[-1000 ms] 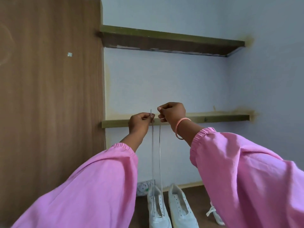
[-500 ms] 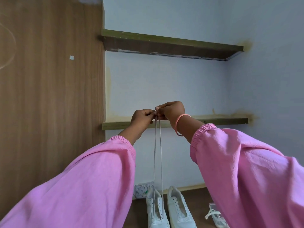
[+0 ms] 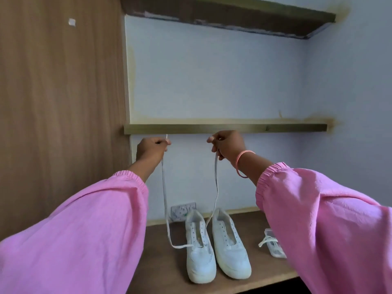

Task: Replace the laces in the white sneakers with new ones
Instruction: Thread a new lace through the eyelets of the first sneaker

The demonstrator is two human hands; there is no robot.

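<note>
Two hands, left hand (image 3: 151, 148) and right hand (image 3: 227, 145), each pinch one lace (image 3: 164, 194) end above two sneakers (image 3: 214, 247).

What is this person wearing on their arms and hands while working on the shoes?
Both arms are in loose, bright pink sleeves, the left sleeve and right sleeve each gathered into an elastic cuff at the wrist. The left hand is bare. By the bare right hand, the wrist carries a thin pink-orange band.

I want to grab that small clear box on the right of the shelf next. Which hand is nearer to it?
Right. The right hand is raised up and left of the clear box; the left hand is farther left, beyond both sneakers.
</note>
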